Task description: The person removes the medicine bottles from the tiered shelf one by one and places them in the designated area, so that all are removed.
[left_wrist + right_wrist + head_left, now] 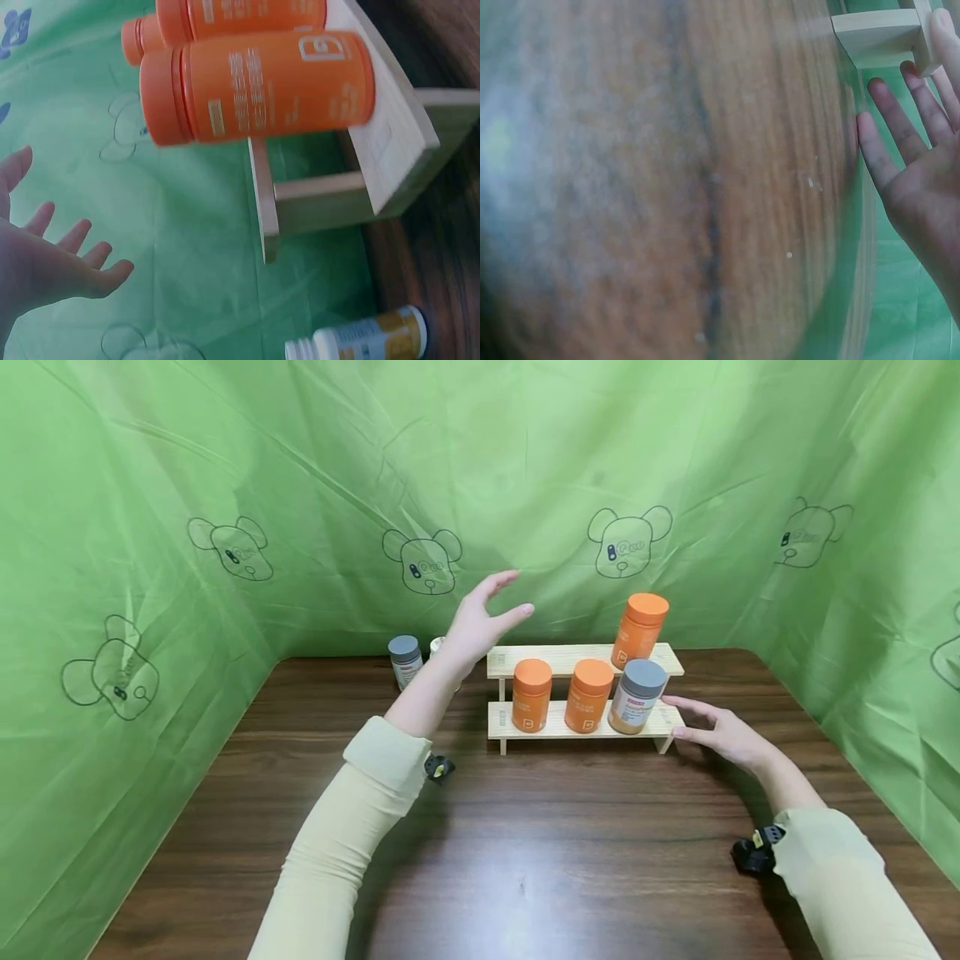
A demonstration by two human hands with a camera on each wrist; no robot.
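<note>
A two-tier light wooden rack (497, 731) stands on the table. Two orange jars (532, 696) and a grey-lidded jar (633, 697) line its lower tier, and another orange jar (640, 631) is on the upper one. My left hand (480, 622) is raised beside the rack's left end, fingers and thumb spread with nothing between them. In the left wrist view its fingers (75, 236) are apart from the jars. At the rack's right end is my right hand (716, 733), thumb and fingertips right at the lower tier's edge; the right wrist view shows those fingers (900, 124) extended.
Behind my left forearm, another grey-lidded jar (406, 662) and a small white-capped bottle (437, 646), partly hidden by the arm, stand on the dark wooden table (570, 827). Green cloth (525, 485) with bear-head drawings encloses the back and sides.
</note>
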